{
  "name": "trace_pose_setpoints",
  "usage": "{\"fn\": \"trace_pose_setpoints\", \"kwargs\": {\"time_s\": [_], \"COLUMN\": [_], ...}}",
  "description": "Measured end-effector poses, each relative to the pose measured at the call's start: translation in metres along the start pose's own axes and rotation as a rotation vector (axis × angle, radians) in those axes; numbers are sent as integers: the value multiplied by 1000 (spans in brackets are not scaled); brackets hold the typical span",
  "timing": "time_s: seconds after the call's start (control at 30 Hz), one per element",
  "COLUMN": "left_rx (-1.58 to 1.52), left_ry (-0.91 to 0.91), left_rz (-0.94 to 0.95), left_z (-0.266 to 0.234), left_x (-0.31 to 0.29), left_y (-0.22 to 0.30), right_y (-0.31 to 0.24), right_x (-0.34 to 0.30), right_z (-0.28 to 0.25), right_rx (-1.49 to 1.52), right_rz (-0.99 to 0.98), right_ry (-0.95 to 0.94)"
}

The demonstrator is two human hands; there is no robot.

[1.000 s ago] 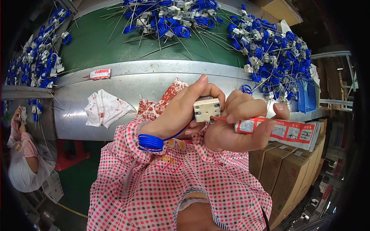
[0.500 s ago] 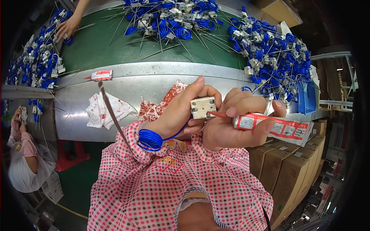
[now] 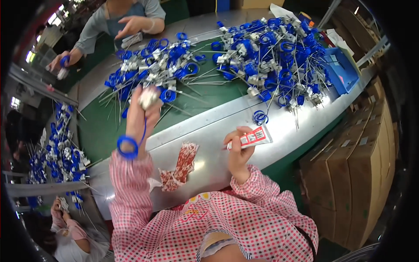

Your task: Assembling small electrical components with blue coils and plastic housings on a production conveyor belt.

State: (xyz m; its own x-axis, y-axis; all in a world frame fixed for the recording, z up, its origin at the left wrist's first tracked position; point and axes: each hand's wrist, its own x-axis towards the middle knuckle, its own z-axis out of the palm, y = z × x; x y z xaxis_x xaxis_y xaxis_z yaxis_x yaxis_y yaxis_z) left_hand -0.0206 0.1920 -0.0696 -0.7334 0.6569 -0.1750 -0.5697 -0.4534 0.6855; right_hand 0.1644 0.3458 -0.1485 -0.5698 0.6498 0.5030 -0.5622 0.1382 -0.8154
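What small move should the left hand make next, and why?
Probably lower the white block onto the middle pile and let go: the left hand holds it out at that pile's near edge, while the right hand holds the red-and-white tube well away.

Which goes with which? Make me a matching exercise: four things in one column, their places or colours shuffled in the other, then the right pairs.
Things
1. Block
2. Rag
3. Bin
4. Tube

Places and colours
A. held in the right hand
B. blue, toward the picture's right edge
C. held in the left hand
D. blotched red and white, lying on the metal table

Right pairs: 1-C, 2-D, 3-B, 4-A
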Motion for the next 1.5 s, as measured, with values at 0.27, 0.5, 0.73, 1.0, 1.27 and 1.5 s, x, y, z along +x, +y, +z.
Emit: {"fn": "trace_pose_setpoints", "kwargs": {"time_s": [0.27, 0.5, 0.73, 1.0, 1.27, 1.5], "left_rx": [205, 1327, 1811, 1439, 1279, 1030], "left_ry": [-130, -388, -324, -76, 190, 239], "left_rz": [188, 317, 323, -7, 320, 181], "left_z": [145, 187, 95, -78, -89, -95], "left_x": [262, 269, 30, -103, -89, -83], "left_y": [-24, -39, 69, -39, -120, -133], "right_y": [17, 31, 23, 26, 25, 37], "right_x": [-9, -3, 7, -36, -68, -78], "right_z": [-34, -42, -12, 18, 25, 31], "right_rx": [-129, -94, -86, -20, -12, -114], "right_rz": [320, 320, 357, 523, 678, 587], "right_ry": [282, 254, -127, -291, -217, -241]}}
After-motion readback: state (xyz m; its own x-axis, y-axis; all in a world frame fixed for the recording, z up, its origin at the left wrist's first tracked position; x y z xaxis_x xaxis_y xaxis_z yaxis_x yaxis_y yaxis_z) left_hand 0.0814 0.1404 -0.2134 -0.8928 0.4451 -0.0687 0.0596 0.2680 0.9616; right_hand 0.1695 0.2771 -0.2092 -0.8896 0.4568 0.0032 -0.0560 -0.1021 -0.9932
